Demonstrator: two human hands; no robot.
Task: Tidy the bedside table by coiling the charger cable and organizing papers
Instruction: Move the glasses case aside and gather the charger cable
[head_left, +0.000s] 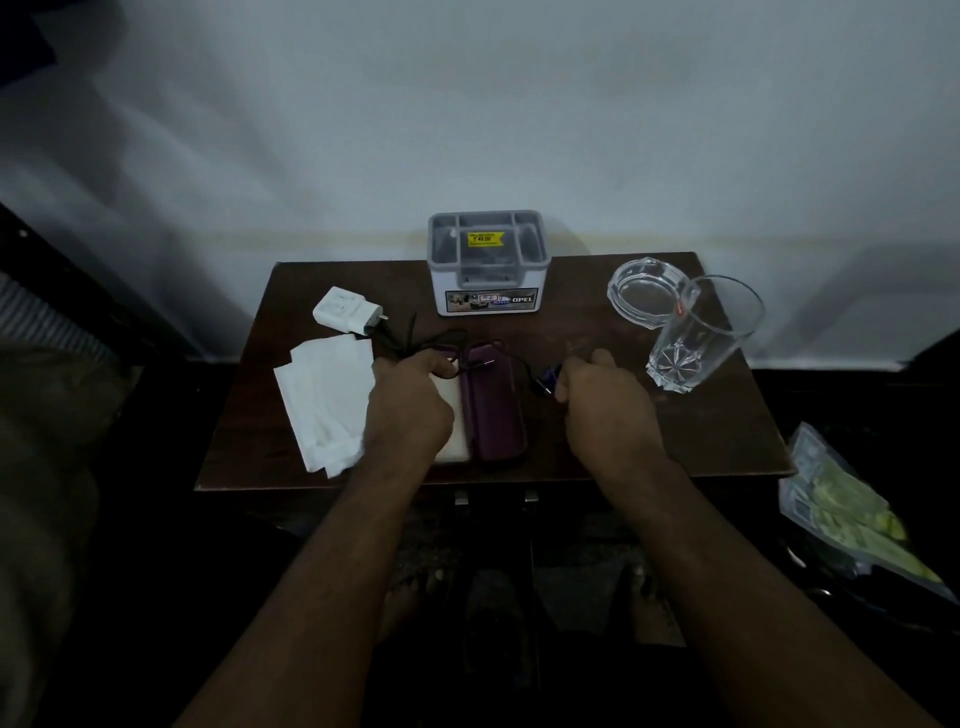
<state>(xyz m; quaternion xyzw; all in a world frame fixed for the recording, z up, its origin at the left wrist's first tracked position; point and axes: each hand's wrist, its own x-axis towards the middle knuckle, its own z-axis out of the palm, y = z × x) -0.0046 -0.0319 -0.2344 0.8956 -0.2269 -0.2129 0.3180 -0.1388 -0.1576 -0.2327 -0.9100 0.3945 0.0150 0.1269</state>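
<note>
Left hand (410, 405) is closed on loops of the black cable (415, 343); right hand (608, 405) pinches its blue plug end. A purple case (496, 410) lies between them. Papers (324, 400) sit just left of the left hand, the charger (345, 310) beyond. Farther off stands a grey box (488, 262).

Both your bare forearms reach forward over the near edge of the table (727, 415). Your left hand (410, 405) sits knuckles-up over the table's middle, fingers curled closed around the black cable (410, 338). Your right hand (608, 400) is just to the right of it, also knuckles-up, fingers and thumb pinched tight on the cable's other end, wrist straight.
</note>
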